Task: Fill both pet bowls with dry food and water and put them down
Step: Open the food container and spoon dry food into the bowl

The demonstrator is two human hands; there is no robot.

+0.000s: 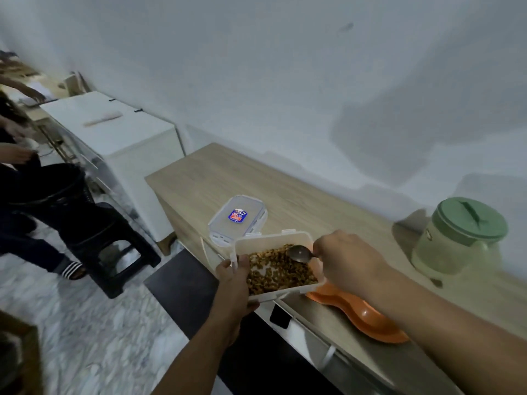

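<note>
Countertop, far end: we found the wooden counter point(216, 172) bare from its left corner up to the container lid point(236, 218), with open passage along the wall.
Centre: we noted the food container point(273, 266), held up by the left hand point(232, 276), blocking the near edge; the right hand point(346, 259) with the spoon point(298, 253) crossed above it.
Under container: the orange double bowl point(362, 315) was partly covered, its right well open from above.
Right: the green-lidded jug point(462, 238) stood near the wall, well apart from the bowl, with bare counter between.
Floor, left: a black stool point(114, 252) and a seated person's legs point(42, 201) narrowed the aisle.
</note>
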